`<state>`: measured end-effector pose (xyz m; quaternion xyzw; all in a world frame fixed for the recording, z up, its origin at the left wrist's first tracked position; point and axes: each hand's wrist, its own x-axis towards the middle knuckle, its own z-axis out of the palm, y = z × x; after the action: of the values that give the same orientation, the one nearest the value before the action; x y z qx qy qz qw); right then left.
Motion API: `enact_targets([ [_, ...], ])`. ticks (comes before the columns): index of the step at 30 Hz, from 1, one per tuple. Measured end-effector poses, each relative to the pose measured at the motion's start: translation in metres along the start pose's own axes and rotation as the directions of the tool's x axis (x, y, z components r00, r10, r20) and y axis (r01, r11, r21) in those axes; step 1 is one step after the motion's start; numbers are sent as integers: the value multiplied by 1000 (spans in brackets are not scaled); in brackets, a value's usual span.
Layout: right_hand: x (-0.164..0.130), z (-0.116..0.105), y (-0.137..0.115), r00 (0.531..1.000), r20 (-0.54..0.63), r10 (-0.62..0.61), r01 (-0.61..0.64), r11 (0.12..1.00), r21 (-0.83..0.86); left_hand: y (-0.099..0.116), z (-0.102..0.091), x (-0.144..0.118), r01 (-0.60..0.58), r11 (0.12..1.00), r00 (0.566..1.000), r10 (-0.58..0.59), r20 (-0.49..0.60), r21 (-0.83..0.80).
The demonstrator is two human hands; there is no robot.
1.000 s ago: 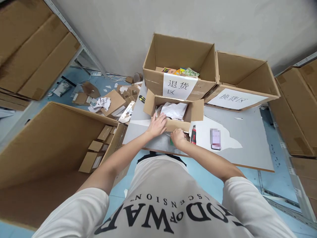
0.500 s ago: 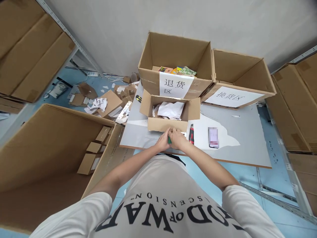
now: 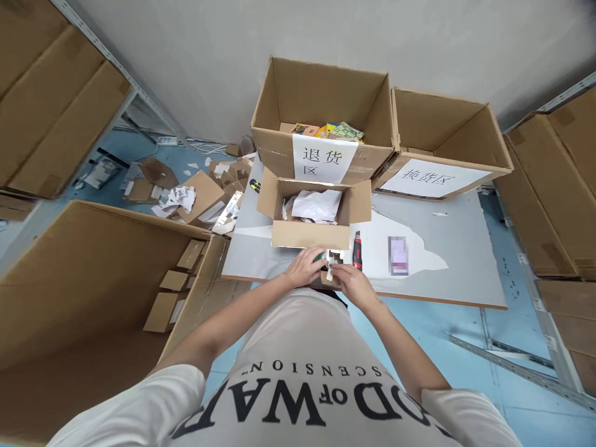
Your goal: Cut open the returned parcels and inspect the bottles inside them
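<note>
At the table's front edge, a small opened box [image 3: 330, 279] with brown, white and green parts sits between my hands. My left hand [image 3: 303, 267] is closed on its left side, over the green part. The fingers of my right hand [image 3: 357, 287] pinch a white flap or strip at the right of it; fine detail there is too small to tell. Just beyond stands an open cardboard carton [image 3: 310, 236] with crumpled white paper [image 3: 317, 205] inside. A red and black utility knife [image 3: 357, 251] lies right of the small box, close to my right hand.
Two large cartons with Chinese labels, one left [image 3: 321, 71] and one right [image 3: 442, 112], line the table's back. A phone [image 3: 398, 256] lies on the table [image 3: 465, 267]. A big carton [image 3: 93, 248] with several small boxes stands left. Cardboard scraps [image 3: 200, 192] litter the floor.
My hands were together around a green item; now they are apart, and the opened small box shows between them. My right hand has moved right and nearer to my body.
</note>
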<state>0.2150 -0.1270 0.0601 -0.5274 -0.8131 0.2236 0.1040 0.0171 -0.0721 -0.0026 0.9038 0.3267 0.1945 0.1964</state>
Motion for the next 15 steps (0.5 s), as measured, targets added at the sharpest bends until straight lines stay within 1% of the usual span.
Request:
enact_targets([
  [2,9,4,-4,997,80,20,-12,995,-99,3,-9,6,-45,995,998,42,43,86],
  [4,17,1,-7,990,132,48,-20,979,-204,6,-17,10,-63,987,996,52,79,145],
  [6,21,-4,-9,985,156,73,-24,954,-299,9,-24,13,-64,982,995,49,88,179],
  [8,21,-8,-9,984,146,103,-44,932,-361,11,-28,12,-45,981,997,32,73,188],
  [10,18,-9,-4,985,102,139,-92,925,-368,11,-29,8,-7,983,999,-2,49,186],
  [13,11,-5,5,982,29,187,-170,940,-294,9,-25,1,55,983,998,-58,11,177],
  [15,7,0,10,979,3,204,-197,949,-247,7,-20,-3,117,979,993,-115,-23,165],
])
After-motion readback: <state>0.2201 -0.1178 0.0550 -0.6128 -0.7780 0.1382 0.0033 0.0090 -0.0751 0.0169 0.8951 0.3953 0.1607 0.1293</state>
